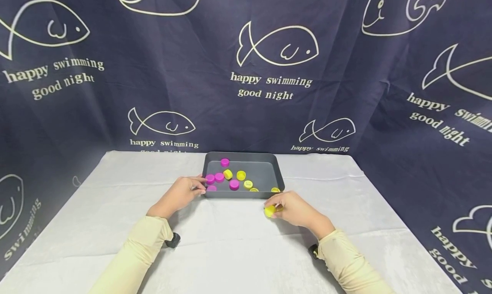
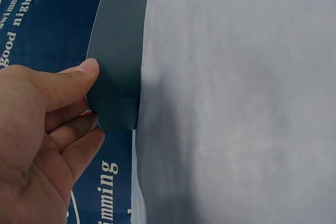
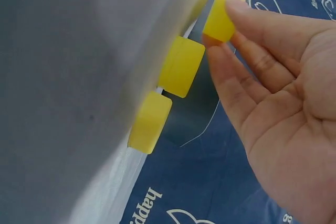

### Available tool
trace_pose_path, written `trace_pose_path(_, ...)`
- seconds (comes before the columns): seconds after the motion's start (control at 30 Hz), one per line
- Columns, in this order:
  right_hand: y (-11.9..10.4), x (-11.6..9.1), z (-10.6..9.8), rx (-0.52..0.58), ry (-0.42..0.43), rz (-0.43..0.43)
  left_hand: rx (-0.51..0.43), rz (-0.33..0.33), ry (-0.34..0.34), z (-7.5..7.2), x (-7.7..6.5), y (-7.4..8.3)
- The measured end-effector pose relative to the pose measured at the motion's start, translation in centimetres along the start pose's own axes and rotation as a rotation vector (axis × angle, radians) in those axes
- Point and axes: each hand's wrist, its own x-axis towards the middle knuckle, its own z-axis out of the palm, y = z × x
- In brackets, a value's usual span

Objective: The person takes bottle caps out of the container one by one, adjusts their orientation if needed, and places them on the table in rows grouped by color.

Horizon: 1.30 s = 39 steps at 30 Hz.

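Observation:
A dark grey rectangular tray [image 1: 240, 195] holds several magenta bottle caps [image 1: 234, 184] and several yellow bottle caps [image 1: 241, 175]. My left hand [image 1: 185, 195] grips the tray's front left corner; in the left wrist view its thumb lies against the front wall [image 2: 119, 51]. Just in front of the tray's right end, my right hand [image 1: 295, 207] pinches a yellow bottle cap [image 3: 220, 17] between thumb and fingers. Two more yellow caps, one nearer the held cap [image 3: 181, 67] and one farther along [image 3: 150, 123], stand on the white cloth beside it, mostly hidden by the hand from above.
A white cloth [image 1: 230, 251] covers the table. Behind and at both sides hangs a dark blue curtain [image 1: 215, 84] with fish drawings and lettering. The tray stands near the table's back edge. Dark wrist devices [image 1: 174, 240] show below both sleeves.

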Motion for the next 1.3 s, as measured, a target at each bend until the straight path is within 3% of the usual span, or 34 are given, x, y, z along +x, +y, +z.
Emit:
trace_pose_path(0.47,0.0,0.1,0.3,-0.109,-0.055,-0.009,-0.003,0.014,0.000,0.0,-0.1,0.0)
trace_pose_path(0.83,0.1,0.2,0.1,-0.095,-0.075,-0.033,-0.003,0.018,0.007,0.0,-0.1,0.0)
trace_pose_path(1.0,0.3,0.0,-0.4,-0.066,-0.050,-0.024,-0.004,0.010,0.001,0.0,-0.1,0.0)
trace_pose_path(1.3,1.3,0.0,-1.1,0.105,0.024,-0.003,-0.012,-0.014,-0.009,0.0,0.2,0.0)
